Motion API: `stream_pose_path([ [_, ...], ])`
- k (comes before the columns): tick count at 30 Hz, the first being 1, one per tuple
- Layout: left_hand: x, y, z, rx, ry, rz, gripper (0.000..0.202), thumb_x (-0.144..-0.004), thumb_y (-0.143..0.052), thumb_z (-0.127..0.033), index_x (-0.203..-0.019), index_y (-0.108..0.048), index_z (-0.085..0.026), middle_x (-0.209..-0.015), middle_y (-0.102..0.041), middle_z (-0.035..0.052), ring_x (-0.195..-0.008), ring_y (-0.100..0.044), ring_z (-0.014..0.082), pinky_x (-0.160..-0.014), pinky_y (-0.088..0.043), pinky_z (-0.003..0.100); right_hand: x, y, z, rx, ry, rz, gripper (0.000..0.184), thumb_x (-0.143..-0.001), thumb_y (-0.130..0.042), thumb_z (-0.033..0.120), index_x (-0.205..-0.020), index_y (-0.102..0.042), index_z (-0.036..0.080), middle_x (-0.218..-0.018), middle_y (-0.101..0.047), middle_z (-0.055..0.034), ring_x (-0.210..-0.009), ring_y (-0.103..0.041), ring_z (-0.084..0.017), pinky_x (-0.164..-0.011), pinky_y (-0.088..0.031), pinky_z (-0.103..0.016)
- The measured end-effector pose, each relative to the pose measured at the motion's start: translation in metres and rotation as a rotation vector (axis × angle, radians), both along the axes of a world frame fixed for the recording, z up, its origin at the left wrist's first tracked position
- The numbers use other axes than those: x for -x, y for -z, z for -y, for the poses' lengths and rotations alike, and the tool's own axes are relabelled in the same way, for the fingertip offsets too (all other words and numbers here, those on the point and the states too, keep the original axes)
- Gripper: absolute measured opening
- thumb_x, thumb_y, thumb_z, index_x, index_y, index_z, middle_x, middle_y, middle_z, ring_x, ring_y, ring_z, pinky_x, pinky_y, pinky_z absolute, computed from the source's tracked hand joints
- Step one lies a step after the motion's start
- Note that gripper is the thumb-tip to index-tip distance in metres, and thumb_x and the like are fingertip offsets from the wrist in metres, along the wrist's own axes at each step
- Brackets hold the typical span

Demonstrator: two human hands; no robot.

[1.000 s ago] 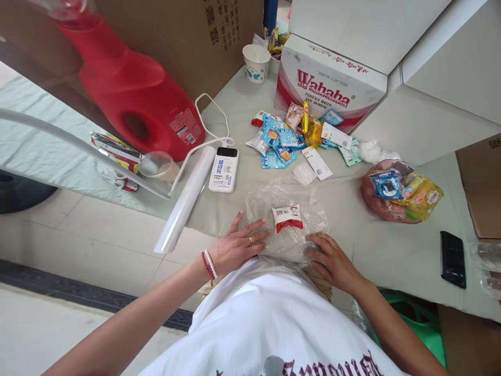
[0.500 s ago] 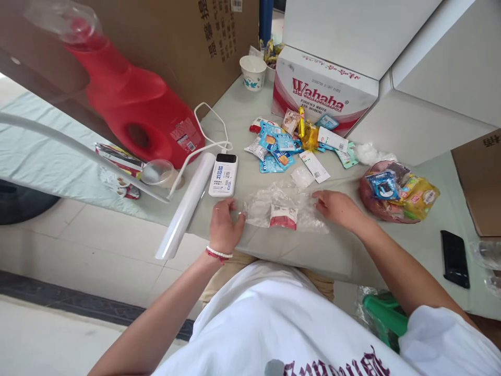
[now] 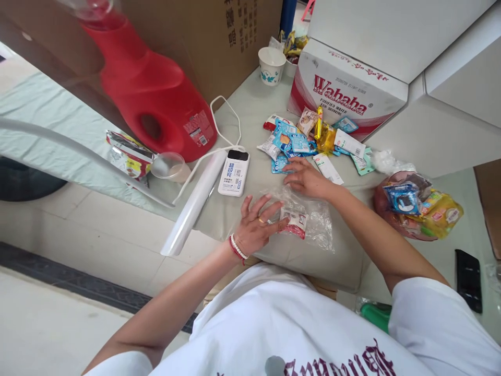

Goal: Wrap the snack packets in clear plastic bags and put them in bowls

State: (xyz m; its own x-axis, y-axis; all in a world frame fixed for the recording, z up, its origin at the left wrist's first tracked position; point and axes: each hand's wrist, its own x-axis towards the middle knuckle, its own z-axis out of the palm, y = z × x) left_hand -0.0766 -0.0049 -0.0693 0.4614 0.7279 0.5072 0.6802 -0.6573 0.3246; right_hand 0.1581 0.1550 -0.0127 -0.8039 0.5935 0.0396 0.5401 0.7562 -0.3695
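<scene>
My left hand (image 3: 260, 224) lies with fingers spread over the left side of a clear plastic bag (image 3: 319, 227), its thumb touching a small red-and-white snack packet (image 3: 295, 223) on the bag. Farther back, my right hand (image 3: 305, 177) reaches over the bag's far edge with its fingers apart. Its fingertips are at the near side of a pile of blue snack packets (image 3: 298, 142); whether they touch one I cannot tell. A white packet with a barcode (image 3: 327, 168) lies just beyond that hand.
A white power bank (image 3: 234, 175) with a cable and a clear plastic roll (image 3: 195, 206) lie to the left, near a big red jug (image 3: 156, 94). Behind the packets stands a Wahaha carton (image 3: 344, 89). A bowl of snacks (image 3: 381, 203) and a black phone (image 3: 468, 279) are on the right.
My left hand has moved right onto the bag and spread its fingers by the red-and-white packet. My right hand has moved away from the bag's right side, forward and left to the snack pile.
</scene>
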Motion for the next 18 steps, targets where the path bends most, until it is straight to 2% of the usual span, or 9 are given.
stream_pose_path([
  [3, -0.006, 0.001, -0.004, 0.012, 0.005, -0.001, 0.064, -0.082, -0.064, -0.003, -0.127, -0.071, -0.047, -0.156, -0.057, -0.0033, -0.159, -0.029, 0.0294, -0.129, -0.002, 0.063, 0.002, -0.018, -0.003, 0.097, 0.083, 0.048, 0.027, -0.102, -0.050, 0.026, -0.106, -0.074, 0.016, -0.103, -0.074, -0.0103, -0.107, -0.063, -0.025, -0.096, -0.045, -0.038],
  [5, -0.011, 0.001, -0.005, -0.015, -0.037, 0.010, 0.061, -0.083, -0.065, -0.004, -0.127, -0.070, -0.046, -0.160, -0.052, -0.0022, -0.161, -0.022, 0.0302, -0.128, 0.000, 0.065, 0.006, -0.036, 0.006, 0.099, 0.181, 0.160, 0.033, -0.106, -0.045, 0.032, -0.104, -0.073, 0.015, -0.095, -0.073, -0.0094, -0.088, -0.064, -0.022, -0.080, -0.043, -0.032],
  [8, -0.019, 0.001, -0.005, -0.021, -0.090, 0.014, 0.051, -0.086, -0.066, -0.008, -0.122, -0.072, -0.044, -0.162, -0.050, -0.0013, -0.163, -0.015, 0.0319, -0.127, 0.001, 0.069, 0.018, -0.059, 0.038, 0.016, 0.299, 0.298, 0.038, -0.109, -0.041, 0.039, -0.105, -0.071, 0.016, -0.097, -0.072, -0.0097, -0.085, -0.063, -0.021, -0.071, -0.035, -0.029],
  [10, -0.021, 0.002, -0.004, 0.000, -0.108, 0.033, 0.042, -0.088, -0.066, -0.011, -0.116, -0.073, -0.041, -0.161, -0.050, -0.0002, -0.163, -0.014, 0.0343, -0.125, 0.000, 0.073, 0.026, -0.065, 0.068, 0.013, 0.307, 0.339, 0.038, -0.110, -0.038, 0.040, -0.112, -0.070, 0.019, -0.101, -0.072, -0.0092, -0.086, -0.065, -0.021, -0.069, -0.033, -0.029],
  [13, -0.016, 0.008, -0.003, 0.067, -0.164, 0.163, 0.029, -0.086, -0.064, -0.011, -0.110, -0.070, -0.028, -0.155, -0.052, 0.0075, -0.161, -0.018, 0.0371, -0.125, -0.017, 0.073, 0.037, -0.056, 0.113, 0.104, 0.242, 0.407, 0.032, -0.110, -0.039, 0.032, -0.117, -0.068, 0.022, -0.103, -0.072, -0.0071, -0.086, -0.066, -0.019, -0.067, -0.034, -0.029],
  [16, -0.001, 0.010, -0.004, 0.163, -0.333, 0.359, 0.035, -0.083, -0.061, -0.013, -0.118, -0.059, -0.020, -0.145, -0.054, 0.0164, -0.148, -0.042, 0.0345, -0.116, -0.044, 0.060, 0.044, -0.030, 0.148, 0.158, 0.213, 0.478, 0.029, -0.108, -0.040, 0.023, -0.118, -0.067, 0.021, -0.105, -0.072, -0.0069, -0.087, -0.068, -0.019, -0.065, -0.035, -0.029],
  [18, 0.009, 0.006, -0.004, 0.252, -0.448, 0.405, 0.043, -0.086, -0.057, -0.019, -0.129, -0.053, -0.017, -0.136, -0.058, 0.0174, -0.130, -0.057, 0.0311, -0.107, -0.051, 0.054, 0.047, -0.012, 0.165, 0.145, 0.227, 0.475, 0.032, -0.107, -0.040, 0.019, -0.126, -0.065, 0.021, -0.107, -0.072, -0.0077, -0.091, -0.068, -0.020, -0.066, -0.038, -0.029],
])
